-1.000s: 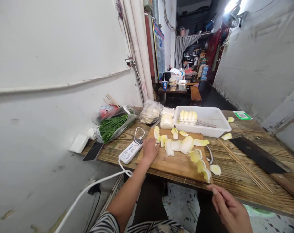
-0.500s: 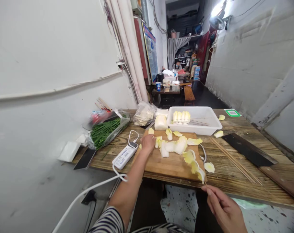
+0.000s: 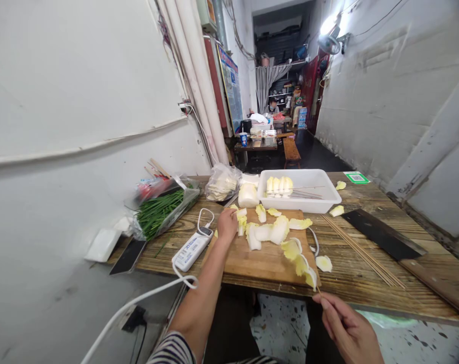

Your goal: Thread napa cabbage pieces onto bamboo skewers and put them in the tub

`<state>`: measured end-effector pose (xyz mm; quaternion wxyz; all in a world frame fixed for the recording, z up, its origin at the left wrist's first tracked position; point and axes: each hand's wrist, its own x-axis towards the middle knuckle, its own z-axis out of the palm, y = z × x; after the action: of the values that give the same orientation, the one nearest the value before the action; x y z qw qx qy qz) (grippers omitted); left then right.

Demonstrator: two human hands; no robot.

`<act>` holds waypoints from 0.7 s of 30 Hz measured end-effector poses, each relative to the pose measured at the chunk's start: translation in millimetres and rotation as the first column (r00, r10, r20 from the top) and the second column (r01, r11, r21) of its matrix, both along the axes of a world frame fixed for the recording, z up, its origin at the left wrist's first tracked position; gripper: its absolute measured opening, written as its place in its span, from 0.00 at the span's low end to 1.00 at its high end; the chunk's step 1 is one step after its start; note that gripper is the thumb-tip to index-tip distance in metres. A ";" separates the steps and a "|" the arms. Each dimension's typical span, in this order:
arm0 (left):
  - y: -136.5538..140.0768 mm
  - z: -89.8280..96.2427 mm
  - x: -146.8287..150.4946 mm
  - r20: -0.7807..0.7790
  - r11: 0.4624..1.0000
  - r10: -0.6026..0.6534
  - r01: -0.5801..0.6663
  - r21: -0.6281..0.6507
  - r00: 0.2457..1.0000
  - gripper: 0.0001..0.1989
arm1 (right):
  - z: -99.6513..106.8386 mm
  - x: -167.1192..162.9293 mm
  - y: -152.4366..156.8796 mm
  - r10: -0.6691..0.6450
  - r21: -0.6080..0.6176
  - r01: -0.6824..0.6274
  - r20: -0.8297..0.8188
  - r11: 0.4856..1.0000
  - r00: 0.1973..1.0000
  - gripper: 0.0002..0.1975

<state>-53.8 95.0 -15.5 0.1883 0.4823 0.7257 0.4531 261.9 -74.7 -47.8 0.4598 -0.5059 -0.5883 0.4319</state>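
My right hand (image 3: 346, 326) pinches the lower end of a thin bamboo skewer (image 3: 319, 290) at the table's front edge. Several yellow-white napa cabbage leaves (image 3: 300, 264) are threaded along that skewer, over the right side of the wooden cutting board (image 3: 259, 265). At the board's far left corner, my left hand (image 3: 227, 225) has its fingers closed on a small piece of cabbage leaf (image 3: 242, 213); its fingertips are partly hidden. Loose cabbage pieces (image 3: 265, 232) lie across the middle and back of the board.
Behind the board stand a white plastic tub (image 3: 293, 205) with skewered cabbage and a cut cabbage chunk (image 3: 248, 194). Bare skewers (image 3: 362, 250) and a cleaver (image 3: 383, 235) lie right. Left are a power strip (image 3: 193, 250) and bagged green chives (image 3: 159, 212). A person sits far back.
My left hand has closed on a leaf piece at the board's back left corner, and the piece has shifted slightly. The right hand still holds the skewer. The view has shifted a little.
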 end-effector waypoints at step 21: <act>-82.7 33.5 81.4 0.846 0.910 -0.342 0.369 0.189 0.409 0.16 | -10.7 5.4 14.9 -0.071 -0.032 0.073 0.047 0.997 0.996 0.19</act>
<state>27.7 12.4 18.1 0.6240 0.3290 0.4187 0.5719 267.3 -59.8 -58.5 0.4529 -0.5443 -0.5725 0.4133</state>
